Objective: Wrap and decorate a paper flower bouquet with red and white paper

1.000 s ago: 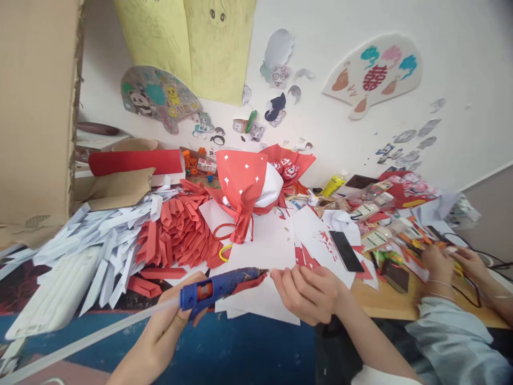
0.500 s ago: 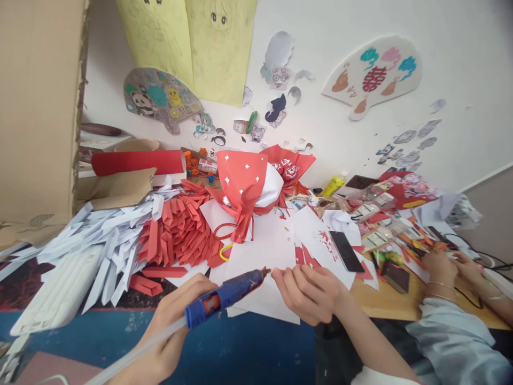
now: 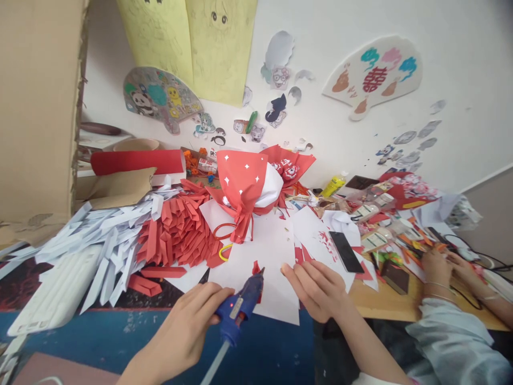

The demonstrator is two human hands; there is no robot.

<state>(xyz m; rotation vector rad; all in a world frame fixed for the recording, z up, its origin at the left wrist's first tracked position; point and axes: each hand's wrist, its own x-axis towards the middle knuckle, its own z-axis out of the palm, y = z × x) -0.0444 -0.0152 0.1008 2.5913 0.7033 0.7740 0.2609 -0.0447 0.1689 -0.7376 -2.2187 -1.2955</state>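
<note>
The left hand (image 3: 180,323) holds the glue gun (image 3: 240,307) just to its right, the nozzle (image 3: 261,272) near the right hand (image 3: 320,291), whose bunched fingers hold nothing that can be made out, so a careless swing could burn them.

It looked like a craft workroom: the left fingers (image 3: 214,297) gripped a glue gun (image 3: 239,307), and past them lay heaps of folded red strips (image 3: 176,235) and white strips (image 3: 108,235). Above, the wall (image 3: 304,37) bore pencil drawings (image 3: 220,59) and a painted fan (image 3: 395,88). Right of the fingers, another person's hands (image 3: 438,270) were among supplies cluttering a wooden tabletop (image 3: 372,303).
</note>
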